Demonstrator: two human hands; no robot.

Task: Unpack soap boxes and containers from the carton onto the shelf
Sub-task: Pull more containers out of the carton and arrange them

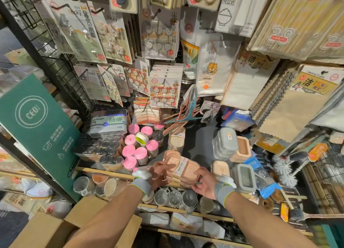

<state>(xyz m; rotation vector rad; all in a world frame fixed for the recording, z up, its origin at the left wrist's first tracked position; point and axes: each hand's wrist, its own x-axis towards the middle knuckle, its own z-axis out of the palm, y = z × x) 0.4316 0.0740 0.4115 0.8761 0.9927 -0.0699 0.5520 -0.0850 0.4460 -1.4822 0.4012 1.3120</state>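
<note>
Above the shelf's [201, 141] front edge, I grip a stack of pink soap boxes [181, 168] with both hands. My left hand [158, 175] curls round its left end and my right hand [203, 184] clasps the right, fingertips hidden beneath. The band reads "SOAP BOX". Down left, the carton [46, 229] is cut off, its inside hidden behind my arm. A green sign [31, 112] reads "CEO1", and a pack [108, 122] reads "Garbage bag".

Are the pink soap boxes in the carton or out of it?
Out. The left hand and right hand hold the soap boxes at the shelf, apart from the carton.
</note>
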